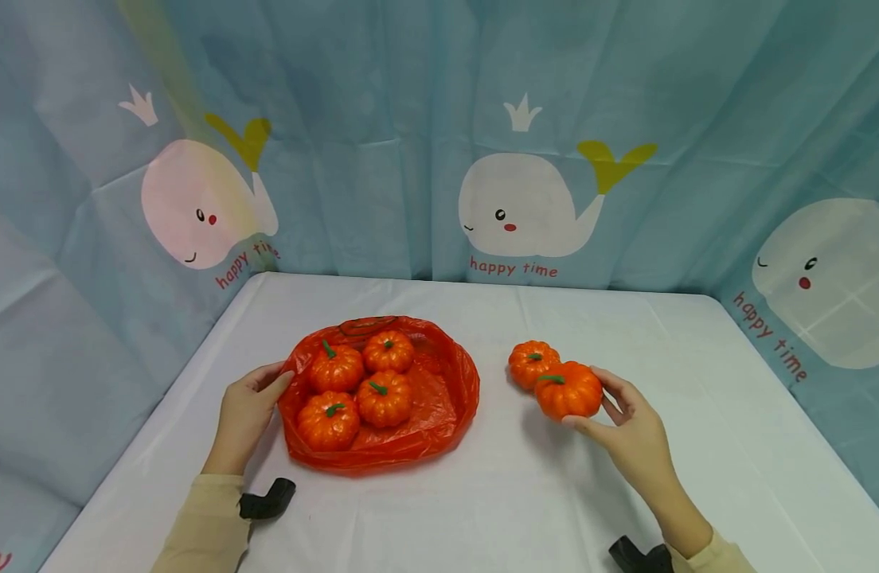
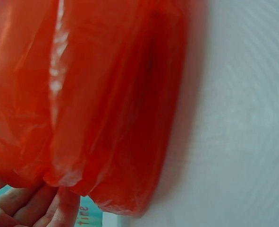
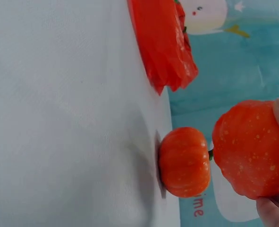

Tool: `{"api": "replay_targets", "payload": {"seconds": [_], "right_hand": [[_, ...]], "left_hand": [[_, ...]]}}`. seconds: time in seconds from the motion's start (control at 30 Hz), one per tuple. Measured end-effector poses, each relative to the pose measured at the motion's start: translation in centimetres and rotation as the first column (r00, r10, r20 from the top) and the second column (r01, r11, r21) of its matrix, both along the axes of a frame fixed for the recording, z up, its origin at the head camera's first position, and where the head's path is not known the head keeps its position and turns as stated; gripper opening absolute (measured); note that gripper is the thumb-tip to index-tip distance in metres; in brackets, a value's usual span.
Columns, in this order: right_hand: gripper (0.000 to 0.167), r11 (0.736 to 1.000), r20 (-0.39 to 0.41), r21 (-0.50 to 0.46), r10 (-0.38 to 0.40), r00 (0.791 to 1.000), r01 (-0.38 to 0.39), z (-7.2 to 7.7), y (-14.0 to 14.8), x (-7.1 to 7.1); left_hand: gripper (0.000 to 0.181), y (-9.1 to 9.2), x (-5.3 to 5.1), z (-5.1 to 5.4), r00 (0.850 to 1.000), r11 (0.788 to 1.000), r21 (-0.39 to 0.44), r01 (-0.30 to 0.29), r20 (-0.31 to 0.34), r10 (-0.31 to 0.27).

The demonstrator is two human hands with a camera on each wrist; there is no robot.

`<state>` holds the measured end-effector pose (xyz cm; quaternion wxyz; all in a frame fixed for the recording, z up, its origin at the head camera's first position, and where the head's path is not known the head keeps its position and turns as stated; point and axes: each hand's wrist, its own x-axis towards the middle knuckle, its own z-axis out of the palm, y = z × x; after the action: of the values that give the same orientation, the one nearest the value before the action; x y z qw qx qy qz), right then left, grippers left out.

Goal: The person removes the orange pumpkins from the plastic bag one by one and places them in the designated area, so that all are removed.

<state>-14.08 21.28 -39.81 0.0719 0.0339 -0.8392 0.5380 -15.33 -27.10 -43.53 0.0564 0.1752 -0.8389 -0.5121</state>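
Note:
My left hand [image 1: 244, 410] pinches the left rim of a red plastic bag [image 1: 439, 398], which lies with its mouth spread upward. Several small orange pumpkins [image 1: 330, 420] with green stems sit inside, toward the bag's left. In the left wrist view the bag's side [image 2: 106, 94] fills much of the picture and the fingers touch its edge. My right hand [image 1: 636, 434] grips an orange pumpkin [image 1: 572, 391] between thumb and fingers, lifted above the table. Just behind it another pumpkin [image 1: 531, 360] stands on the table. The right wrist view shows the held pumpkin [image 3: 252, 149] from below.
A white cloth covers the table [image 1: 497, 509]. Behind and at both sides hangs a light blue curtain [image 1: 368, 199] with printed whales. Black straps or mounts [image 1: 269, 500] are at both wrists. The bag stands left of the two pumpkins outside it.

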Motion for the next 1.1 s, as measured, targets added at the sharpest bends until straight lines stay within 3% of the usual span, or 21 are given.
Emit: {"api": "replay_targets", "payload": {"seconds": [0.73, 1.1], "right_hand": [[0.077, 0.992, 0.022, -0.030, -0.122, 0.992, 0.122, -0.8, 2.5, -1.3], [0.084, 0.984, 0.119, -0.077, -0.149, 0.982, 0.159, -0.8, 3.3, -2.3]], "left_hand": [[0.059, -0.1, -0.1, -0.2, 1.000, 1.000, 0.005, 0.001, 0.005, -0.001], [0.060, -0.2, -0.1, -0.2, 1.000, 1.000, -0.003, 0.004, 0.002, -0.004]]}}
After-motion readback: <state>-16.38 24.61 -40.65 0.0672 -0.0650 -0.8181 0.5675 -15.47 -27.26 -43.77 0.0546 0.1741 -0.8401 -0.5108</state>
